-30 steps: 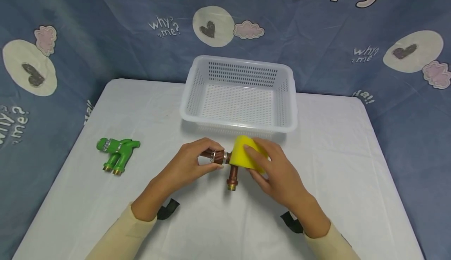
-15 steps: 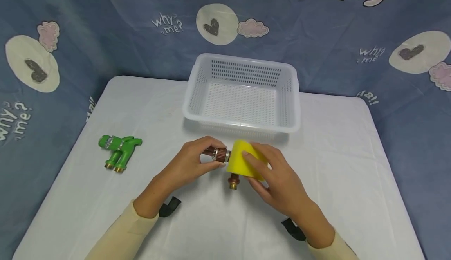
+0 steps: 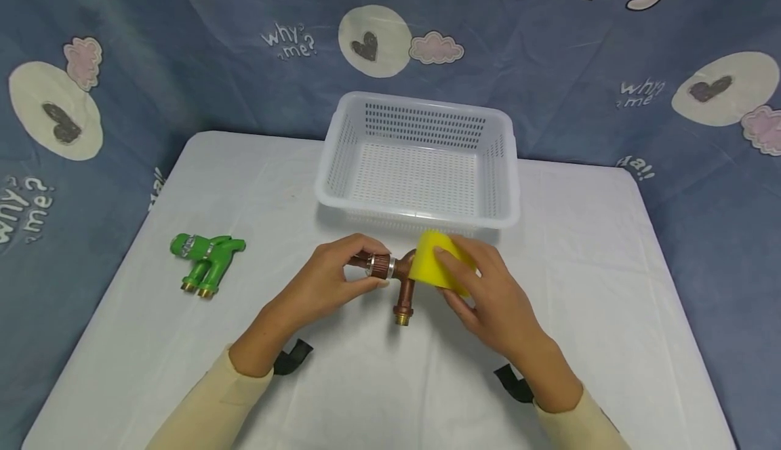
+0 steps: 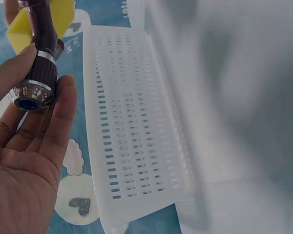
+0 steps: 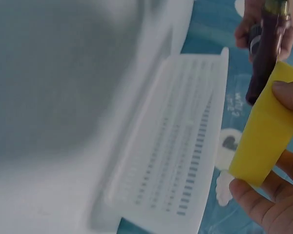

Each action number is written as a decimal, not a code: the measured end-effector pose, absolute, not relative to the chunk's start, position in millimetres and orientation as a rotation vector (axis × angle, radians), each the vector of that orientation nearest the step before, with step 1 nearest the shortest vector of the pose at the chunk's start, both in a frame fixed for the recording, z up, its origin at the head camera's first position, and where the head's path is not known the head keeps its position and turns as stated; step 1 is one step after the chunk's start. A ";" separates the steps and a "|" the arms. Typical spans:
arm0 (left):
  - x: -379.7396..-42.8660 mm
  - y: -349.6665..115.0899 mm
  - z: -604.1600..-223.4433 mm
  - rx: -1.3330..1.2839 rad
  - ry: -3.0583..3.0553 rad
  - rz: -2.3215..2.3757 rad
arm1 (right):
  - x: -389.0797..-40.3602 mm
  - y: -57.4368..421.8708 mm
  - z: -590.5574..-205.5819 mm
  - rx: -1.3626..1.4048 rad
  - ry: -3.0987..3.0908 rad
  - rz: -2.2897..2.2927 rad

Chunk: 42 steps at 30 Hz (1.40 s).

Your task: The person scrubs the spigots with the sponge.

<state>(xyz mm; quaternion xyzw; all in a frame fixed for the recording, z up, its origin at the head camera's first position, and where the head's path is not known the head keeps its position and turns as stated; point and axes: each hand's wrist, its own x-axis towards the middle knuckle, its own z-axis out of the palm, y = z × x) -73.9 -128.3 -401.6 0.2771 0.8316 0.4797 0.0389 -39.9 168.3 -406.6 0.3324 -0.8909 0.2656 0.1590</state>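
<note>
In the head view my left hand grips a brown faucet by its ribbed, silver-ringed collar. The faucet's brass-threaded end points toward me. My right hand pinches a yellow sponge between thumb and fingers, against or very close to the faucet's right end; the exact contact is hidden. From the left wrist, the faucet shows its chrome ring with a blue inside, fingers around the collar. From the right wrist, the sponge appears as a thick block beside the faucet body.
A white perforated plastic basket stands just behind the hands. At the left of the white-covered table lies a green faucet with two brass-threaded outlets. A blue printed cloth hangs around the back and sides.
The sponge went down over the faucet's body, then back up and to the right, uncovering the lower pipe. My left hand keeps its hold on the collar almost unmoved.
</note>
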 end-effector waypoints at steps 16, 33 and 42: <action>-74.8 -128.8 -402.6 0.865 2.553 1.462 | -30.4 159.5 -399.6 1.051 -2.498 0.810; -72.7 -129.3 -396.2 0.755 2.516 1.485 | -38.6 176.5 -400.5 0.942 -2.553 0.731; -74.3 -129.5 -398.0 0.759 2.501 1.495 | -32.6 169.0 -403.8 1.066 -2.511 0.775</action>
